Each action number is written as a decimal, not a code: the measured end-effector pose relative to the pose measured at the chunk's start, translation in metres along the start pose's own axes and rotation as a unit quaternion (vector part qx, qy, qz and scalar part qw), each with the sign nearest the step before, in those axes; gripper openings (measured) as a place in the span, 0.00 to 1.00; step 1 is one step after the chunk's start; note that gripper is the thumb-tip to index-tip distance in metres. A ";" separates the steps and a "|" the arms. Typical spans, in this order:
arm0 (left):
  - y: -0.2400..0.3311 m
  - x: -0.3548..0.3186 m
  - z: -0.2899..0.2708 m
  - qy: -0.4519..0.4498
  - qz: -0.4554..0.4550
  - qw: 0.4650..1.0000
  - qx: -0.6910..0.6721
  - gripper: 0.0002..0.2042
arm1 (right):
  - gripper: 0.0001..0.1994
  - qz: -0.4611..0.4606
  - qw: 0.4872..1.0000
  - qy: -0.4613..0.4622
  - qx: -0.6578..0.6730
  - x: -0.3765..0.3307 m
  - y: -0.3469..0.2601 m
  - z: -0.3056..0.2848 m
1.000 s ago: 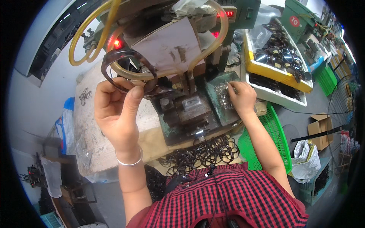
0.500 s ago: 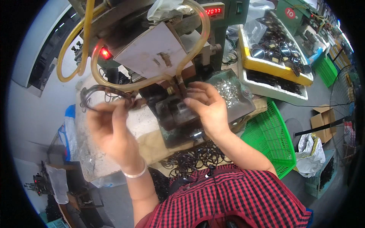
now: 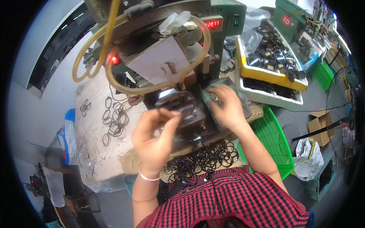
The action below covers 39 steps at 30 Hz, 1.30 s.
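My left hand (image 3: 154, 133), with a pale band at the wrist, is closed in a pinch in front of the machine. A dark, glossy eyeglass frame (image 3: 188, 108), smeared by motion, extends from its fingertips over the dark metal fixture (image 3: 194, 123). My right hand (image 3: 228, 108) reaches over the green metal tray (image 3: 245, 110) at the fixture's right. Its thumb and fingers are curved and apart, and small shiny metal parts (image 3: 216, 99) show between them. Black frames (image 3: 201, 159) are heaped at the near edge, below the fixture.
More loose dark frames (image 3: 116, 117) lie on the worn table (image 3: 95, 152) at left. Yellowish hoses (image 3: 110, 76) loop before the machine and its white board (image 3: 159, 62). At right are a green basket (image 3: 273, 140) and foam boxes (image 3: 272, 78) of dark eyewear.
My left hand has moved right, bringing the dark frame from over the table to the fixture. My right hand has shifted from the fixture to the tray of metal parts.
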<state>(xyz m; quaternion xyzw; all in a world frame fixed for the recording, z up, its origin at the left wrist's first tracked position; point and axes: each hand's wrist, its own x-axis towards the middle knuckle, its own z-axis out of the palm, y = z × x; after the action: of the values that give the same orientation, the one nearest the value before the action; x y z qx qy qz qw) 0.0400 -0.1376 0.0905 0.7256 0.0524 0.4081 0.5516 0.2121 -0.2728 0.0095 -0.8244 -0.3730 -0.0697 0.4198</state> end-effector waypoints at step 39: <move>-0.248 0.051 -0.182 0.009 -0.220 0.744 0.630 0.11 | 0.07 0.178 0.960 0.145 0.159 -0.040 0.062 -0.005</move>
<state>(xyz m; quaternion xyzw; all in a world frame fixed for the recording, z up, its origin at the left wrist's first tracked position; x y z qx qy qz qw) 0.0485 0.1224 -0.0803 0.8727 0.4610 0.1554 0.0426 0.2258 -0.3214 -0.0443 -0.7812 -0.1614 -0.0521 0.6008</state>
